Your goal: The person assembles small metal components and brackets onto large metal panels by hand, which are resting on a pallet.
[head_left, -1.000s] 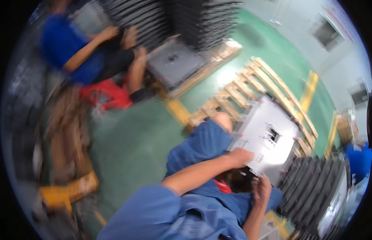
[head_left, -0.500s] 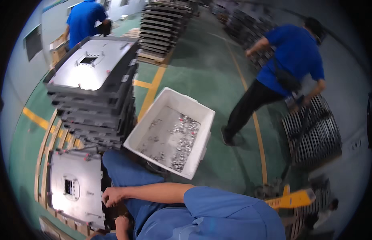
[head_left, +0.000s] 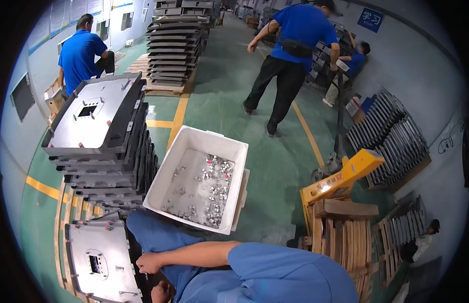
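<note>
My right hand (head_left: 149, 263) is closed at the right-hand edge of a flat metal panel (head_left: 106, 270), its fingers curled around something I cannot make out. Lower down, near the picture's bottom rim, my left hand (head_left: 163, 292) is curled too, partly cut off and in shadow; what it holds is hidden. The panel is silvery, with a dark square opening in a round plate, studs and small red caps. Just beyond my knee stands a white plastic bin (head_left: 156, 184) with many small metal pieces and a few red ones inside.
A tall stack of similar metal panels (head_left: 100, 151) rises at the left. Beyond it is another stack (head_left: 171, 50). A yellow pallet truck (head_left: 340, 177) with wooden pallets (head_left: 345, 237) stands at the right. One co-worker (head_left: 295, 45) walks ahead; another (head_left: 80, 58) sits at far left.
The view has swung, shifting the scene. The co-worker at right has walked farther off with the pallet truck's handle behind. My right hand stays at the panel's edge, still curled.
</note>
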Demonstrator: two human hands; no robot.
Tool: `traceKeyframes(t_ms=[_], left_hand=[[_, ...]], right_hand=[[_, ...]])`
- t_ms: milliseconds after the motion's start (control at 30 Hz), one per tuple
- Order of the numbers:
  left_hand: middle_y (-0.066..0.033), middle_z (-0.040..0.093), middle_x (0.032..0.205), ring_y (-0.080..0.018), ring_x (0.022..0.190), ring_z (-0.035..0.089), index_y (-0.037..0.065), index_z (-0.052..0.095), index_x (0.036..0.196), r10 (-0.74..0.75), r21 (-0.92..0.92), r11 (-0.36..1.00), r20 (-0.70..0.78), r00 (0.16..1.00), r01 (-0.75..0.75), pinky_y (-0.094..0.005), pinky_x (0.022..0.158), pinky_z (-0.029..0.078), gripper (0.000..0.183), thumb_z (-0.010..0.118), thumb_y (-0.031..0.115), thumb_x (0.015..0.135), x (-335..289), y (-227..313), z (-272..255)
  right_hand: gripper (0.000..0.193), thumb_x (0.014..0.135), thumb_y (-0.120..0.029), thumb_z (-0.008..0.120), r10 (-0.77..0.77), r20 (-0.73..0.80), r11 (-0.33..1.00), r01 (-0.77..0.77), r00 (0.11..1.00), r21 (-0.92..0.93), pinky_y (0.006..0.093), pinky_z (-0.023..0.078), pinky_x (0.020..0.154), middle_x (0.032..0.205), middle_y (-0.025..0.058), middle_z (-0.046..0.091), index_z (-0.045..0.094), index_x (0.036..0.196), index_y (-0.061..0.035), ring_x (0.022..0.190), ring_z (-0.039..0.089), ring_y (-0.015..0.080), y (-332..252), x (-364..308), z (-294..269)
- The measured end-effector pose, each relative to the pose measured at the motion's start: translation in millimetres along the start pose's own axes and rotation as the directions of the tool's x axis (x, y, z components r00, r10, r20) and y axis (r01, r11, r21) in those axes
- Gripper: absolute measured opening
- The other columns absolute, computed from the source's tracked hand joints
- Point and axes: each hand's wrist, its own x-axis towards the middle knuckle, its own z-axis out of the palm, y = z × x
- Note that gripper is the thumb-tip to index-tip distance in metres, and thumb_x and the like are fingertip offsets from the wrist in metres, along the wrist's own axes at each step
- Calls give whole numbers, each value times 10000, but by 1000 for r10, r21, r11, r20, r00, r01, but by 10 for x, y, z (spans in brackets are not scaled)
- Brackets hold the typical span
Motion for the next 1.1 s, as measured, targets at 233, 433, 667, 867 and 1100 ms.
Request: traceKeyframes(t_ms=[233,433,667,867,1100], left_hand=[[-209,627,796,-408,772,599,78,594,919,-76,-85,993,34,997,79,-465,647,476,273,565,341,847,-58,64,-38],[-208,632,831,-382,800,609,70,598,940,-79,-92,992,38,996,82,-453,674,481,305,584,356,834,-1,88,-93],[-163,652,832,-331,803,640,66,626,853,-174,-92,980,8,985,174,-392,697,509,236,632,286,769,-26,-67,34],[-164,648,815,-351,819,622,97,615,911,-133,-83,987,51,990,137,-436,716,498,322,617,385,768,79,-180,123],[-145,654,827,-340,812,628,98,607,922,-179,-105,979,-6,984,177,-422,709,507,310,633,364,766,3,-113,40]], right_hand=[[319,868,-275,465,-20,-316,972,-55,949,-228,508,447,673,759,251,593,509,824,39,752,584,426,-125,-137,-10],[300,817,-218,454,51,-315,937,-154,948,-312,480,480,720,808,244,629,603,748,33,809,610,405,-182,-193,-34],[302,843,-251,453,-112,-173,848,3,979,-529,498,483,647,724,237,604,574,765,15,715,605,409,-211,-170,36],[396,888,-331,417,79,-223,908,-163,972,-387,503,477,714,790,229,626,611,797,2,799,603,414,-250,-213,42],[336,846,-326,501,89,-113,928,-124,990,-352,473,464,718,796,206,628,617,762,-21,803,601,387,-67,-93,105]])
